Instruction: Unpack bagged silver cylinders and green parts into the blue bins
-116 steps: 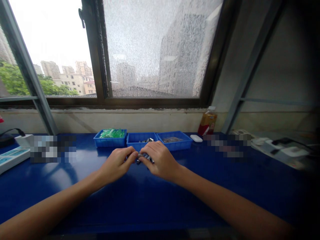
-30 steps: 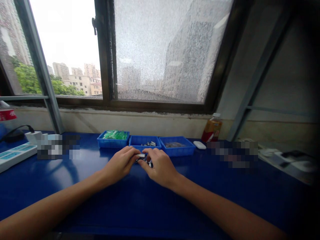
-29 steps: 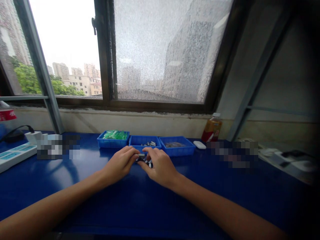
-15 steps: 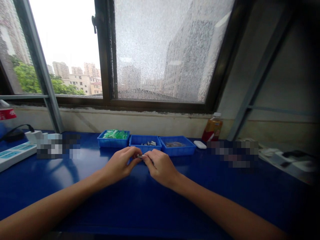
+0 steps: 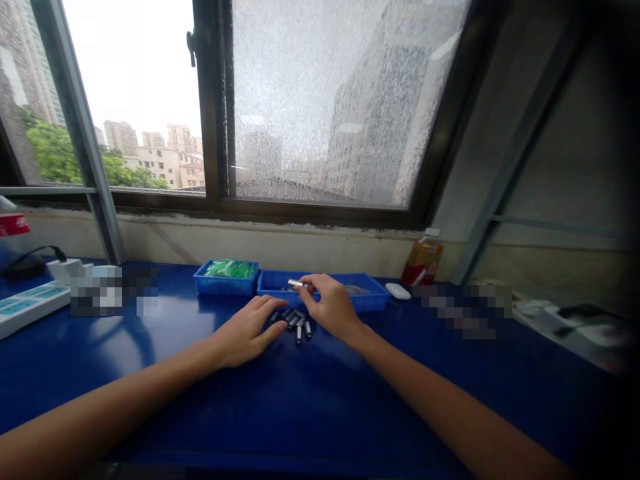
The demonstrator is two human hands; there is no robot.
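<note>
My right hand point(image 5: 331, 305) pinches a small silver metal cylinder point(image 5: 295, 283) between thumb and fingertips, over the middle blue bin point(image 5: 267, 295). On the blue table just in front of the bins lie several small dark-and-silver cylinders point(image 5: 299, 333) in a loose cluster. My left hand point(image 5: 249, 332) rests to their left, thumb and fingers apart, with nothing visible in it. Its fingertips come close to the nearest pieces. What the middle bin holds is mostly covered by my right hand.
A blue bin of green packets point(image 5: 227, 269) stands at left. At right, a blue bin point(image 5: 373, 303) has thin pieces inside. Beyond it are a white rounded object point(image 5: 398, 291) and a drink bottle point(image 5: 423, 259). A power strip point(image 5: 35, 308) lies at far left; a window rises behind.
My hands have moved apart. The right has risen to the middle bin with a silver cylinder; the left has opened. The cylinders on the table, hidden behind my hands before, now show.
</note>
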